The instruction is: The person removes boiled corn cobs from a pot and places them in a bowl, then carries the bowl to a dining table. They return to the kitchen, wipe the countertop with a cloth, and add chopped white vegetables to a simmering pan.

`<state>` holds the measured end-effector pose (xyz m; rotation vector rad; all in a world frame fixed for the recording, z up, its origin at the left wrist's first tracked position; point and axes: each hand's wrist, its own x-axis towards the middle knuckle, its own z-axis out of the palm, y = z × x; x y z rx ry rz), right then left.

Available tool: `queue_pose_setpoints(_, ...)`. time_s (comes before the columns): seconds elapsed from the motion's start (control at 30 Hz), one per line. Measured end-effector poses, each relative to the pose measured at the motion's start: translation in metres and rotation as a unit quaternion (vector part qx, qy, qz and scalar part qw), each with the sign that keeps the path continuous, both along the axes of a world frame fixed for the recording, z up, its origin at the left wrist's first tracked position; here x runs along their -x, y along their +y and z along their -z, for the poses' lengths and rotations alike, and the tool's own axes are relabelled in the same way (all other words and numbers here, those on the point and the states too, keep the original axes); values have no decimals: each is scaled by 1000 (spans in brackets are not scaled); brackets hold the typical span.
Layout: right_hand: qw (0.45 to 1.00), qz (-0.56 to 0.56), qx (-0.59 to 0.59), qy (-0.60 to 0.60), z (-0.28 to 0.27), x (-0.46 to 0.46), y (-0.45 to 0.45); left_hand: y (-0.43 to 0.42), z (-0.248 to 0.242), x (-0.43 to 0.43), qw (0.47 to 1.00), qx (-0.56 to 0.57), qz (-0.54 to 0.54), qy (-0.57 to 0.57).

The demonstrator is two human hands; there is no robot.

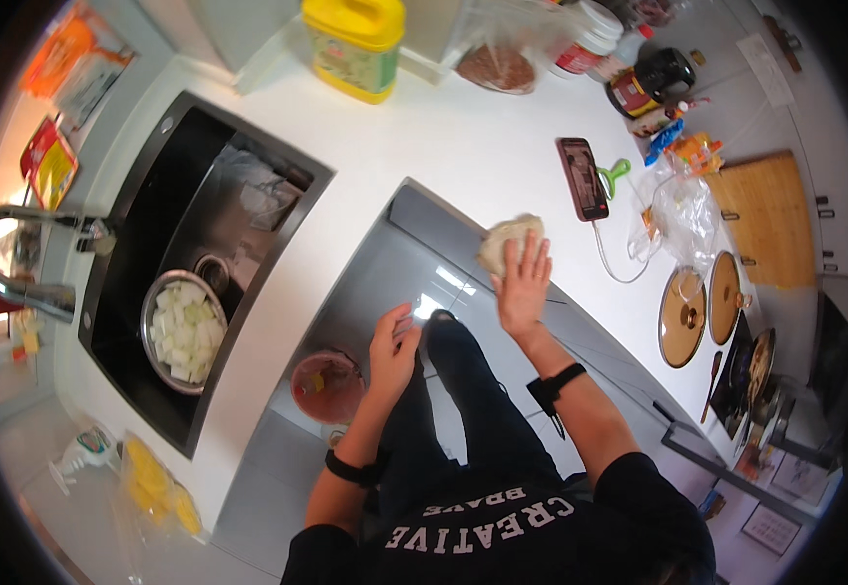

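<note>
My right hand (523, 285) lies palm down over a beige cloth (508, 240), pressing it at the edge of the white countertop (460, 157). Its fingers stretch forward across the cloth. Held in the air above the floor, my left hand (393, 351) is empty, with loosely bent fingers. A smartphone (583, 179) with a white cable lies on the counter beyond the cloth. Close to the phone is a green-handled peeler (614, 178).
Left, a metal bowl (219, 325) of pale cut vegetable pieces stands in the dark sink (131, 241) near the faucet (10, 212). A pink bucket (329, 387) sits on the floor. Glass lids (682, 314), a cutting board (767, 219) and a yellow container (354, 51) occupy the counter.
</note>
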<state>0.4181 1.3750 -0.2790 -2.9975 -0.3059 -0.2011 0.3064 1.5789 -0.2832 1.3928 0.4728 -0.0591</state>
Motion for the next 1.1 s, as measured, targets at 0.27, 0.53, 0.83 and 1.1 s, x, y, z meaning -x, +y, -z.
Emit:
queue_pose_setpoints(0.27, 991, -113, -3, -74, 40, -85, 95, -26, 16, 5, 998, -26, -53, 35)
queue_pose_setpoints(0.53, 976, -151, -128, -89, 30, -40, -23, -73, 24, -50, 987, -128, -90, 40)
queue_pose_setpoints(0.83, 994, -63, -70, -63, 21, 95, -267, -157, 26, -132, 986, -16, -96, 136)
queue_pose_setpoints(1.1, 987, 38, -34, -152, 43, 152, -353, -169, 51, -170, 983, 83, -133, 97)
